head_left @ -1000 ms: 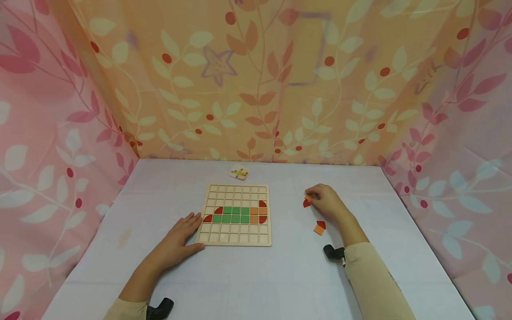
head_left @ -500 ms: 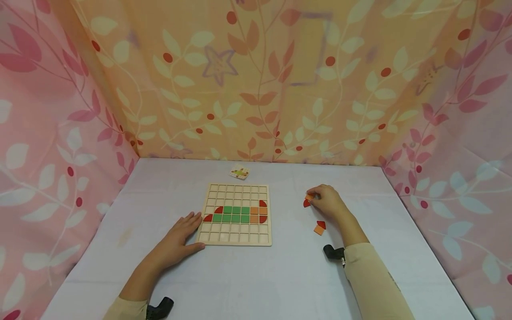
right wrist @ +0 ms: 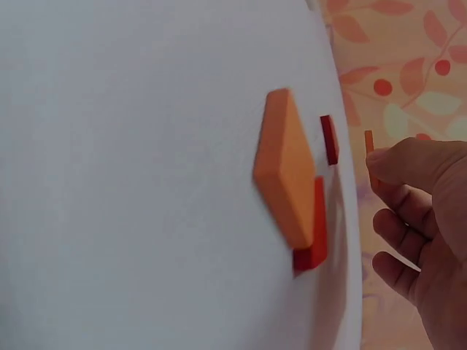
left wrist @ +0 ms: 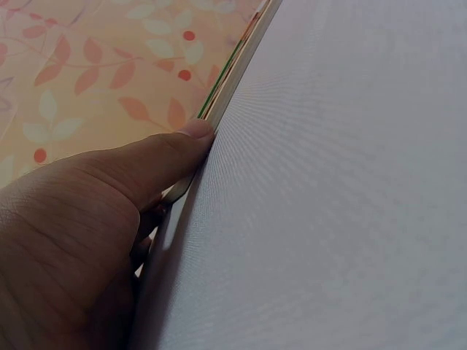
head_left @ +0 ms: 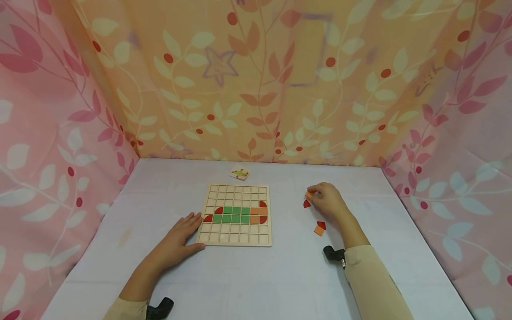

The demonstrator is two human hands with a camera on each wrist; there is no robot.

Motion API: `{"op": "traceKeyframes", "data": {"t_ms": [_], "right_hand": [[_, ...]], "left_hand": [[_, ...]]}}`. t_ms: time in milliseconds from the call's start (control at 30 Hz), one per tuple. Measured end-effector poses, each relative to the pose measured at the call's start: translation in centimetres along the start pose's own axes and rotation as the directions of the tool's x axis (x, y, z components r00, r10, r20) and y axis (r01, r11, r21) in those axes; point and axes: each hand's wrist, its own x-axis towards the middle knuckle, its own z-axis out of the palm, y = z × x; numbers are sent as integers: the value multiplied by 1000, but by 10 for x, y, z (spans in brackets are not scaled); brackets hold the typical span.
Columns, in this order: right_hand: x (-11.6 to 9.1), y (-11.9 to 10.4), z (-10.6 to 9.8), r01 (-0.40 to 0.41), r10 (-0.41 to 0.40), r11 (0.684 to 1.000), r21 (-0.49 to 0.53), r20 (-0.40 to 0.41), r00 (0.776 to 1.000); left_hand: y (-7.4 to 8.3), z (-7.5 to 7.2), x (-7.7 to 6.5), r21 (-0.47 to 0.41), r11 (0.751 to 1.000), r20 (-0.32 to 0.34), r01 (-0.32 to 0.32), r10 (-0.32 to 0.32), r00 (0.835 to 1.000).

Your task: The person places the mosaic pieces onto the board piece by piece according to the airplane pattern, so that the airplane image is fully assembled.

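A wooden grid board point(head_left: 234, 238) lies mid-table, with green, orange and red tiles forming two rows across its middle. My left hand point(head_left: 180, 238) rests at the board's left side, fingers straight, thumb at the near left corner; the left wrist view shows the thumb point(left wrist: 168, 157) along the board's edge. Between thumb and fingertip, my right hand point(head_left: 327, 198) pinches an orange square tile point(right wrist: 370, 160), raised off the table in the right wrist view. Just below it in the head view lies a red quarter-round tile point(head_left: 306, 204).
Nearer the right forearm, another orange tile point(head_left: 318, 230) lies against a red tile point(head_left: 322, 225). Behind the board is a small patterned card point(head_left: 239, 172). Floral cloth point(head_left: 256, 111) walls the white table point(head_left: 256, 284) at the back and both sides.
My right hand has risen slightly with the orange tile, and more of the red tile below it shows. The left hand and board stay where they were.
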Motion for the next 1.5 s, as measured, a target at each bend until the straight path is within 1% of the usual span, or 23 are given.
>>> {"op": "traceKeyframes", "data": {"t_ms": [133,300,367,500,667,1033,1333,1500], "right_hand": [[-1,-13,-4,0,1,1000,18,-17,1000],[-1,-29,-6,69,-69,997,22,-32,997],[0,-34,-6,96,-95,995,26,-30,995],[1,-44,-4,120,-119,992,46,-23,993],[3,-58,2,147,-146,988,55,-24,989],[9,-87,20,245,-244,968,50,-35,969],[13,-110,32,281,-281,959,41,-14,960],[15,-124,36,302,-302,952,54,-4,953]], "left_hand": [[0,0,-1,-3,1000,-22,-24,24,999],[-1,0,-2,7,998,-51,-56,56,997],[0,0,-1,4,999,-46,-53,53,998],[2,-1,-1,-6,1000,-21,-29,29,999],[3,-3,-1,3,1000,-9,-15,15,1000],[0,-1,-1,-9,1000,-1,-13,13,1000],[-1,0,-1,-5,1000,-18,-24,23,1000],[-1,-1,-2,-10,1000,0,-6,6,1000]]}}
